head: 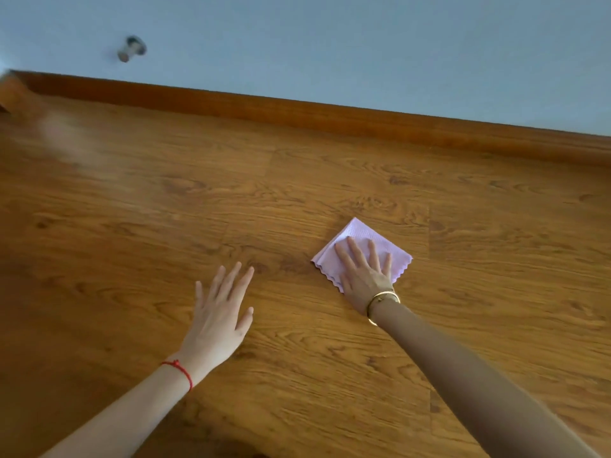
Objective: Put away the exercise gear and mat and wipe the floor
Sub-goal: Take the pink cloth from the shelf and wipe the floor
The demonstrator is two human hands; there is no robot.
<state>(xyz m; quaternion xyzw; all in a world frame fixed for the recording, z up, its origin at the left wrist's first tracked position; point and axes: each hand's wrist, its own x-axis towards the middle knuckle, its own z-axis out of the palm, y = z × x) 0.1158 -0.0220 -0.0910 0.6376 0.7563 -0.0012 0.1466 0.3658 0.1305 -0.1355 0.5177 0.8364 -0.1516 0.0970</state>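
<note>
Textured cloth [367, 239], glossy wood-grain floor [198, 200]

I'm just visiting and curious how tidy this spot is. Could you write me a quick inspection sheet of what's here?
Surface: wooden plank floor, bare, with a glare patch at far left.
Job's things: folded lilac cloth lying flat on the floor; no mat or exercise gear in view.
Clutter: nothing seen.
Grips: right hand spread flat, pressing the cloth; left hand open, palm down over bare floor, holding nothing.
Cables: nothing seen.
Surroundings: wooden skirting board under a pale blue wall; a small metal fitting juts from the wall.
</note>
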